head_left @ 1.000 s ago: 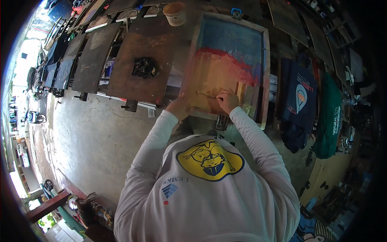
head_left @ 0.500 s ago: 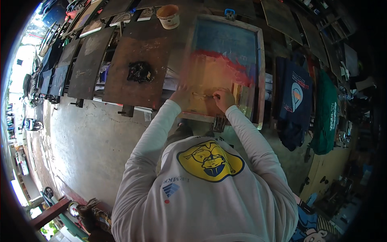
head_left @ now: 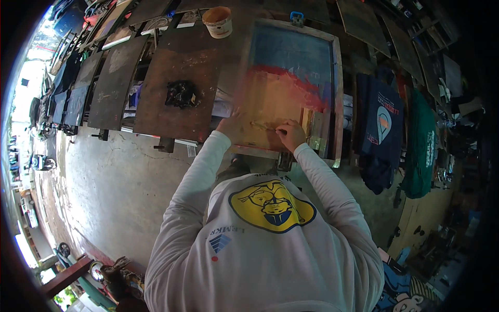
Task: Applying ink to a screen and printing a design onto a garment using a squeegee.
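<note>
In front of me lies a wooden-framed printing screen (head_left: 337, 93). Its mesh is blue at the far end and orange-brown at the near end, with a ragged red ink band between. My right hand (head_left: 291, 133) is over the near part of the mesh, its fingers drawn together in a pinch; what they hold, if anything, is too small to make out. A pale smear (head_left: 260, 125) shows on the mesh just left of those fingertips. My left hand (head_left: 228, 126) is at the near left side of the frame, its fingers too dim and blurred to read.
Left of the screen is a brown board (head_left: 179, 62) with a crumpled black thing (head_left: 180, 93) on it. A bucket (head_left: 217, 22) stands beyond. A blue clamp (head_left: 297, 18) sits at the screen's far edge. Printed dark shirts (head_left: 382, 117) and green cloth (head_left: 420, 145) hang on the right.
My right hand has shifted slightly right and nearer to me, still pinched. My left hand has moved a little left and nearer. The screen stays about where it was.
</note>
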`<state>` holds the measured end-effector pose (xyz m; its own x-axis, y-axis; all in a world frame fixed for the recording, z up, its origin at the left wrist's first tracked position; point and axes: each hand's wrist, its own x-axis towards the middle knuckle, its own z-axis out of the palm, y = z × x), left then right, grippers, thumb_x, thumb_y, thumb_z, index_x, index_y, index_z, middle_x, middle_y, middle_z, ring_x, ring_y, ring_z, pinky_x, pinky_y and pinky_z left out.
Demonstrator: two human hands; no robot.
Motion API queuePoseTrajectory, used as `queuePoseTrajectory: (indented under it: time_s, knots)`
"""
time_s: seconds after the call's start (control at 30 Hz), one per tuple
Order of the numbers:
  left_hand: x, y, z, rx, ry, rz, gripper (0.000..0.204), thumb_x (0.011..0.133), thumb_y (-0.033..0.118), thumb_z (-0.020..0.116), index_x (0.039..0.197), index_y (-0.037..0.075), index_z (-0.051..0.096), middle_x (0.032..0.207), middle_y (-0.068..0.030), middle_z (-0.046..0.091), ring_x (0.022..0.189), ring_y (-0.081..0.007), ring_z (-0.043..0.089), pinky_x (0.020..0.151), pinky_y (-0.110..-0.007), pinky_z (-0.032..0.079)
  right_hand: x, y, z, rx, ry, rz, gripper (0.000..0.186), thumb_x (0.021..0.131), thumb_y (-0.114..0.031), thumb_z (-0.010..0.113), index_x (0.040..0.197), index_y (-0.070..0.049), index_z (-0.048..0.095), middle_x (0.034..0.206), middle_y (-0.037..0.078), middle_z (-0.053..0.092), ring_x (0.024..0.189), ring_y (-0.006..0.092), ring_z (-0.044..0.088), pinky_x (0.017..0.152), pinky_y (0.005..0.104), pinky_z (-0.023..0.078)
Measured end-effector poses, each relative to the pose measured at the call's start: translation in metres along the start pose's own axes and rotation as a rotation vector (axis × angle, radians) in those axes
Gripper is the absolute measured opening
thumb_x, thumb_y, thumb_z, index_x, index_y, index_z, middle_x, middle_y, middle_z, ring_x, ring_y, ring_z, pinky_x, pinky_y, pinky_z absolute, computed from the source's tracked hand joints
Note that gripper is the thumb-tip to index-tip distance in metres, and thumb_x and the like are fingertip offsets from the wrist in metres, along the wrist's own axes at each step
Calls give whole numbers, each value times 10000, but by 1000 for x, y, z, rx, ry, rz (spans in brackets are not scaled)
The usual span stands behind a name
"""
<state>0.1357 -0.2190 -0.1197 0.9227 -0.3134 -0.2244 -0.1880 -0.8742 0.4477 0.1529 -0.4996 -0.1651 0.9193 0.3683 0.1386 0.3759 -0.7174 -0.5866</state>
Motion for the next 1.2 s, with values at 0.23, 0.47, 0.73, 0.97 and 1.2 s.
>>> queuePoseTrajectory:
  time_s: [0.23, 0.47, 0.73, 0.97, 1.2]
  knots:
    - [-1, -12, 4, -142, 73, 16, 571, 834, 173, 579, 1389, 116, 458, 1445, -188, 488, 983, -429, 650, 855, -506, 527, 1, -2, 1, -25, 29, -29, 89, 789, -157, 750, 853, -98, 733, 906, 70, 643, 925, 292, 613, 814, 399, 517]
    - [0, -9, -2, -147, 21, -18, 574, 839, 171, 564, 1399, 113, 452, 1462, -193, 471, 1024, -417, 647, 890, -504, 522, 4, -4, 0, -210, 8, -70, 100, 840, -184, 697, 898, -104, 708, 979, 53, 647, 1010, 280, 592, 860, 407, 519]
    - [-2, -9, -1, -152, 81, 38, 507, 825, 103, 580, 1314, 53, 457, 1472, -212, 433, 1050, -416, 631, 867, -494, 535, 3, -6, 0, -310, 9, -175, 97, 847, -188, 692, 894, -103, 692, 965, 54, 621, 1018, 265, 572, 865, 412, 497]
    - [0, -15, 3, -166, 71, 15, 558, 837, 197, 553, 1375, 82, 461, 1443, -176, 496, 1034, -416, 641, 892, -501, 521, 1, -6, 0, -301, -11, -157, 103, 854, -194, 681, 909, -107, 689, 982, 51, 617, 1036, 263, 565, 876, 421, 485]
    - [-3, -9, -4, -184, 70, 9, 525, 821, 114, 569, 1332, 63, 459, 1463, -230, 447, 1057, -420, 627, 885, -505, 523, 3, -7, -1, -319, -48, -170, 123, 849, -192, 679, 933, -103, 687, 1009, 52, 614, 1048, 265, 553, 877, 418, 475]
